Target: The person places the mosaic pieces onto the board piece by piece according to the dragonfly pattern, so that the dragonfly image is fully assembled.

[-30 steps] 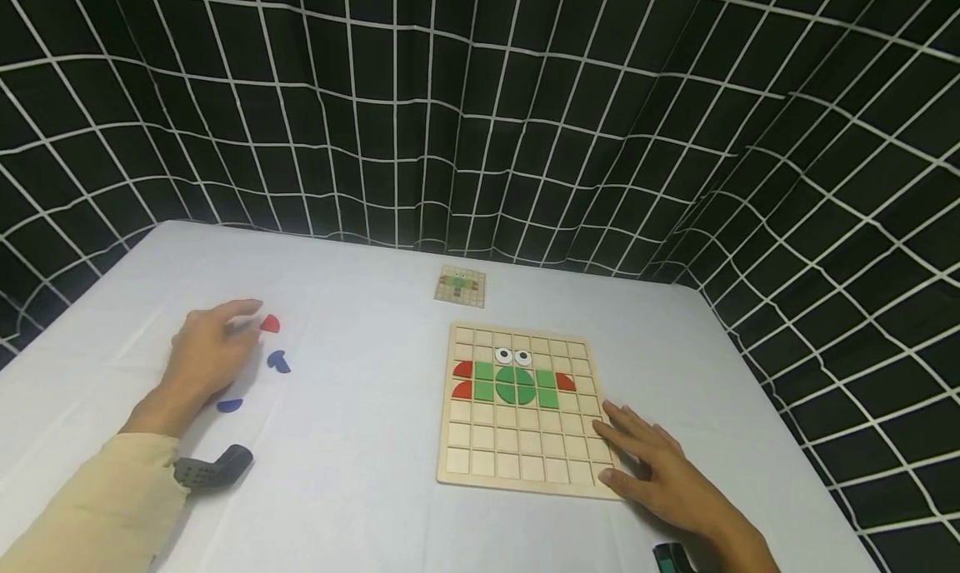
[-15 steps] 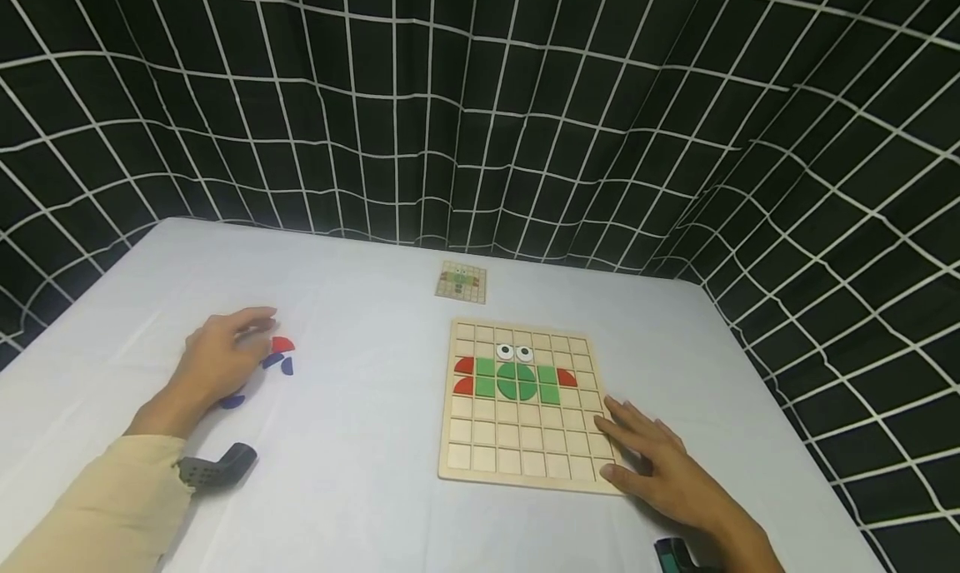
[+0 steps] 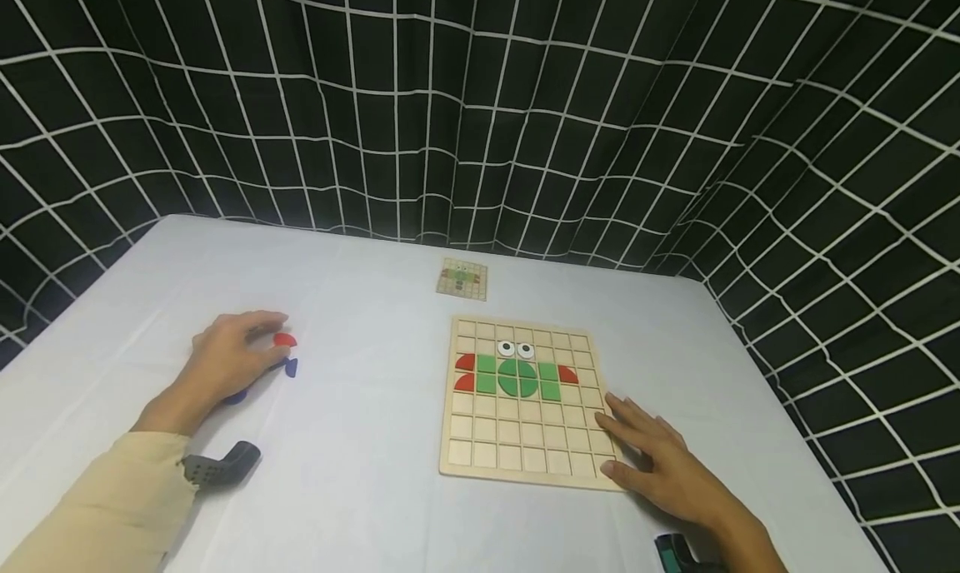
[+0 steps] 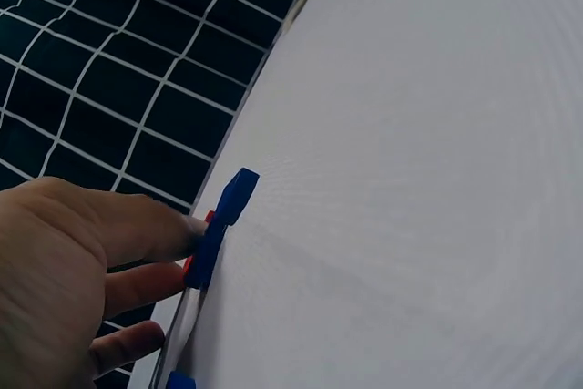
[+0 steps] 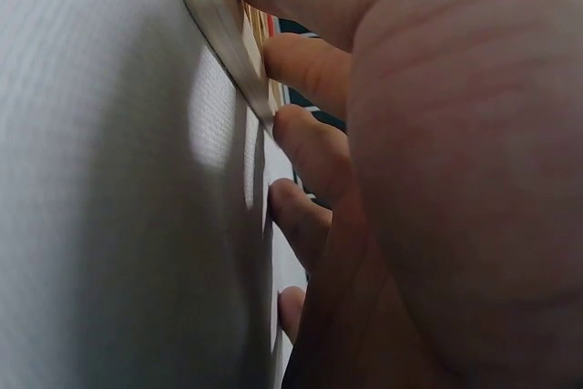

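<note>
On the left of the table, my left hand (image 3: 232, 352) is low over the loose pieces, thumb and forefinger apart. A red quarter-round piece (image 3: 286, 340) lies between their tips, not pinched. Close by the thumb sit small blue pieces (image 3: 291, 368), partly hidden by it; in the left wrist view fingertips are right at the blue pieces (image 4: 239, 196). My right hand (image 3: 648, 456) lies with spread fingers on the right edge of a wooden grid board (image 3: 517, 456). Green squares (image 3: 486, 373), a green circle of quarter pieces (image 3: 517, 378), red quarters (image 3: 465, 381) and two eye discs (image 3: 516, 350) fill some cells.
A small pattern card (image 3: 462, 279) lies behind the board, showing a similar figure. Another blue piece (image 3: 236, 397) is under the left wrist's side. Black grid-patterned curtain (image 3: 405, 107) borders the white table (image 3: 352, 473) at the back and sides.
My left hand has moved slightly right. The red piece has shifted right and turned, and the blue pieces beside it have come apart. My right hand stays on the board's edge.
</note>
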The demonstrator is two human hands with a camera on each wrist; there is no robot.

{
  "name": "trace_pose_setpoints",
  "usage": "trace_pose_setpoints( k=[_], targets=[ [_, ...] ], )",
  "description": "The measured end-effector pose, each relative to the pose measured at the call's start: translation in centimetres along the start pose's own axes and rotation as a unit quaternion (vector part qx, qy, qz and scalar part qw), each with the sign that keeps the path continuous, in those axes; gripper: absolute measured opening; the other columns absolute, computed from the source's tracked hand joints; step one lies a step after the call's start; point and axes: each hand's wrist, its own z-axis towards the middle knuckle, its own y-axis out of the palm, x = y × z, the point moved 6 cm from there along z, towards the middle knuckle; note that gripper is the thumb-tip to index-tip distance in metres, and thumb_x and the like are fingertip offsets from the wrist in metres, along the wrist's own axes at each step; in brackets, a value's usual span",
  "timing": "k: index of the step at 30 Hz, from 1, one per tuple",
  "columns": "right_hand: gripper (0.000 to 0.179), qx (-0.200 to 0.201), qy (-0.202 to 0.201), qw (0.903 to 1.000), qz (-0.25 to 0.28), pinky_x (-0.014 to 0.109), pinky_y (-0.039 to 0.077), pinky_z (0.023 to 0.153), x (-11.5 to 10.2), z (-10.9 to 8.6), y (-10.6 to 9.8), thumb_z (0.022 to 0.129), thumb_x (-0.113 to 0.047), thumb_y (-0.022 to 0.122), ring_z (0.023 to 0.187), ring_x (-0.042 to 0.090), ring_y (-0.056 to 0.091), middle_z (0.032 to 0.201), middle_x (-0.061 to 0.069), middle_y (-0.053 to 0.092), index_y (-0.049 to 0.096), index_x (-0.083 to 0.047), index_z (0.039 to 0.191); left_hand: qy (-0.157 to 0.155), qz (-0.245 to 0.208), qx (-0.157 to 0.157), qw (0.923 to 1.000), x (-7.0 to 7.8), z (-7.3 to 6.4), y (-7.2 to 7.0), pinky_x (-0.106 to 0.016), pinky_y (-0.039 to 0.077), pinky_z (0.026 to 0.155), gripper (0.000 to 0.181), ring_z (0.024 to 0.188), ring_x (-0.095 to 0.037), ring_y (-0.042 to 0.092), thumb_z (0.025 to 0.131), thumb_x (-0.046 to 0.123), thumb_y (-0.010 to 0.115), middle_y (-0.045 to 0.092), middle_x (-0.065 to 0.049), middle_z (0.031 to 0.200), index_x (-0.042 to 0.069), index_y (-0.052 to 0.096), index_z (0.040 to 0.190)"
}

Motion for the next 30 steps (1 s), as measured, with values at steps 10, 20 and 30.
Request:
trace_pose_setpoints(
  k=[10, 20, 30],
  targets=[
    [0.057, 0.003, -0.008, 1.0, -0.003, 0.07, 0.017, 0.107, -0.1, 0.0, -0.3, 0.089, -0.034, 0.075, 0.143, 0.045, 0.028, 0.155, 0.015, 0.041, 0.06, -0.011, 0.14, -0.03, -0.013, -0.005, 0.9995, -0.1, -0.1, 0.1, -0.068, 0.031, 0.103, 0.046, 0.131, -0.054, 0.038, 0.089, 0.008, 0.071, 0.054, -0.032, 0.134, -0.002, 0.06, 0.132],
    [0.057, 0.005, -0.009, 0.9999, -0.003, 0.069, 0.018, 0.107, 0.1, -0.1, -0.2, 0.089, -0.033, 0.075, 0.143, 0.044, 0.028, 0.155, 0.014, 0.041, 0.06, -0.011, 0.14, 0.024, -0.054, 0.081, 0.995, 2.0, -0.7, -0.6, -0.057, 0.046, 0.095, 0.041, 0.111, -0.044, 0.061, 0.088, 0.006, 0.076, 0.067, -0.025, 0.118, -0.003, 0.065, 0.126],
    [0.058, 0.0, 0.003, 1.0, -0.006, 0.068, 0.017, 0.108, 0.2, 0.0, -0.2, 0.089, -0.035, 0.074, 0.144, 0.045, 0.027, 0.156, 0.014, 0.04, 0.06, -0.011, 0.14, 0.071, -0.128, 0.141, 0.9791, 5.0, -1.4, -1.1, -0.008, 0.044, 0.07, 0.023, 0.081, 0.004, 0.064, 0.084, 0.005, 0.079, 0.074, -0.009, 0.1, 0.003, 0.076, 0.107]
  ],
)
